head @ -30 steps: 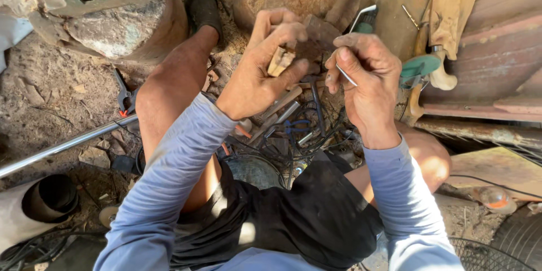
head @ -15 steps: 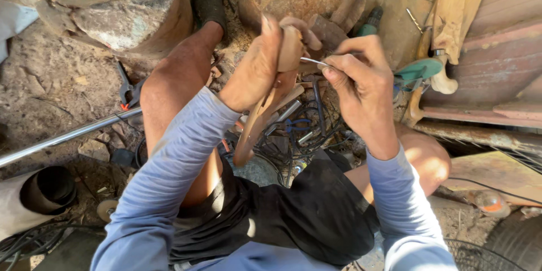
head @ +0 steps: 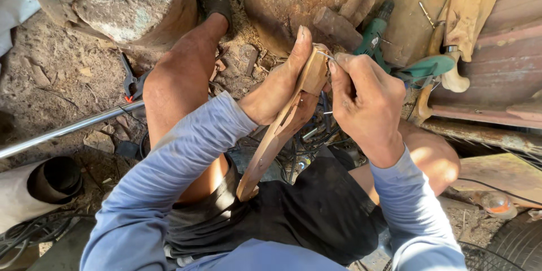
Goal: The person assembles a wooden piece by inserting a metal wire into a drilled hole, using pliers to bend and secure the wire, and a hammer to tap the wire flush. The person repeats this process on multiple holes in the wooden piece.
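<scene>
My left hand [head: 282, 87] grips the upper end of a long curved wooden piece [head: 271, 144]; its lower end rests against my lap. My right hand [head: 364, 99] pinches a thin metal pin or nail [head: 325, 55] and holds its tip against the top of the wooden piece. Both hands meet in front of my chest, above my bare knees. The rest of the pin is hidden inside my fingers.
A green power drill [head: 375, 34] and a wooden mallet [head: 337, 25] lie on a stump [head: 282, 0] ahead. A metal rod [head: 68, 130] crosses the dirt at left, near red-handled pliers [head: 131, 87]. A white pipe [head: 34, 186] lies lower left. Wooden handles [head: 468, 5] lean at right.
The wooden piece has turned from a short end-on view to lying lengthwise down toward my lap. My right hand has moved in and brought the pin onto its top end.
</scene>
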